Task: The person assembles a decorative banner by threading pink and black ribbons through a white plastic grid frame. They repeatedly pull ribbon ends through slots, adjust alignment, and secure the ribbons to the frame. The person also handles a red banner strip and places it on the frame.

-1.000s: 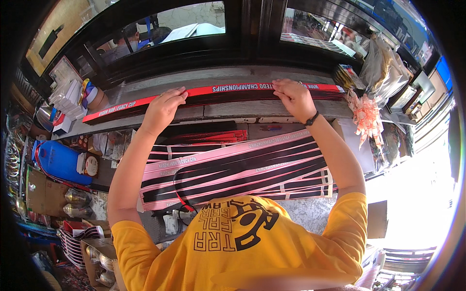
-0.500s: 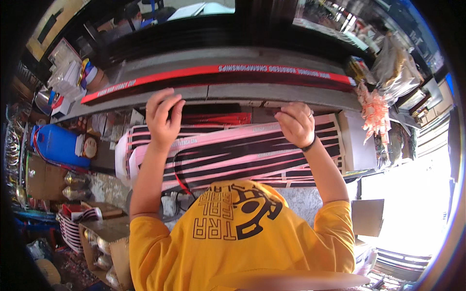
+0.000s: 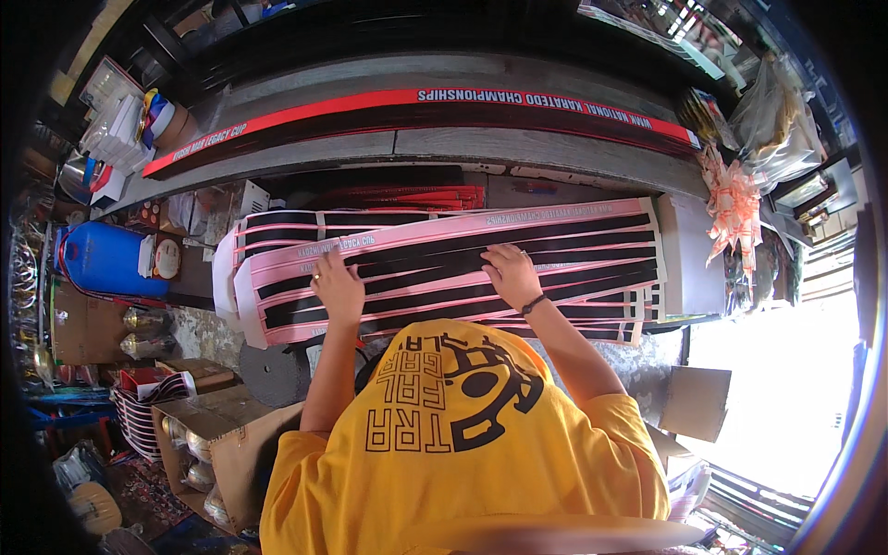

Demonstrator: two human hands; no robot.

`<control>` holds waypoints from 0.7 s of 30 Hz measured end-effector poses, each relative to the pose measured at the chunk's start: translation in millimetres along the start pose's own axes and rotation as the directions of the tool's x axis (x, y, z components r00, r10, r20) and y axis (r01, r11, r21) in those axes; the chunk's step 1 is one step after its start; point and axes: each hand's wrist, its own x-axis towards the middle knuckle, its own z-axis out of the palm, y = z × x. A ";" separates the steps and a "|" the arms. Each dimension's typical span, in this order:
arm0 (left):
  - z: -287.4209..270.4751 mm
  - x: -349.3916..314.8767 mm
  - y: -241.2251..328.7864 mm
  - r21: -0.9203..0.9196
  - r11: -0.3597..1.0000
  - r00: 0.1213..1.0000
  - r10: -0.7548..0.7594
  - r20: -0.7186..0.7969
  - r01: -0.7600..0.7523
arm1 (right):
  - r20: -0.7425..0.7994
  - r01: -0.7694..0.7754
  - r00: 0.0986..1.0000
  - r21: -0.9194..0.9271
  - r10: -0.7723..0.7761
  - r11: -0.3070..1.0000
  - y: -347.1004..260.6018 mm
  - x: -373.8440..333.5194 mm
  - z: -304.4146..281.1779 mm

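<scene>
A stack of pale sheets (image 3: 638, 211) carrying long pink-and-black printed strips lies at a slant in front of me. My left hand (image 3: 339, 287) rests on the top sheet towards its left part, fingers apart over a black strip. On the right, my right hand (image 3: 511, 276) touches the same sheet with its fingers pointing left and spread; a dark band is on the wrist. No held object shows in either hand. Beyond the stack, a long red-and-black ribbon (image 3: 342, 104) with white lettering stretches along the grey ledge.
Red strips (image 3: 398, 197) lie behind the stack. A blue plastic container (image 3: 111, 259) stands at left, above an open cardboard box (image 3: 231, 462). White cards (image 3: 116, 129) pile up at the ledge's left end; clear plastic bags (image 3: 772, 111) and orange-white ribbons (image 3: 731, 208) sit at right.
Both hands have come down from above the stack onto the top sheet; the right one moved left. The dark loop with a red end near the left forearm no longer shows.
</scene>
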 end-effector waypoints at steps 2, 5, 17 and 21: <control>0.1 3.0 -17.2 0.001 0.996 0.996 -0.091 0.006 0.091 | 0.018 -0.010 1.000 -0.063 0.011 0.998 0.7 1.3 -0.3; -0.1 7.8 -44.4 -0.102 0.989 0.986 -0.093 0.141 0.108 | 0.046 -0.017 0.999 -0.052 0.020 0.999 -4.6 8.4 -5.3; -121.8 29.6 52.3 -0.796 0.598 0.925 0.347 0.154 -0.092 | -0.120 0.293 0.956 0.365 -0.267 0.884 -132.8 69.5 -46.0; -144.6 28.3 82.2 -0.740 0.647 0.951 0.308 0.033 -0.184 | 0.161 0.099 0.955 0.621 -0.251 0.777 -155.2 79.3 -72.9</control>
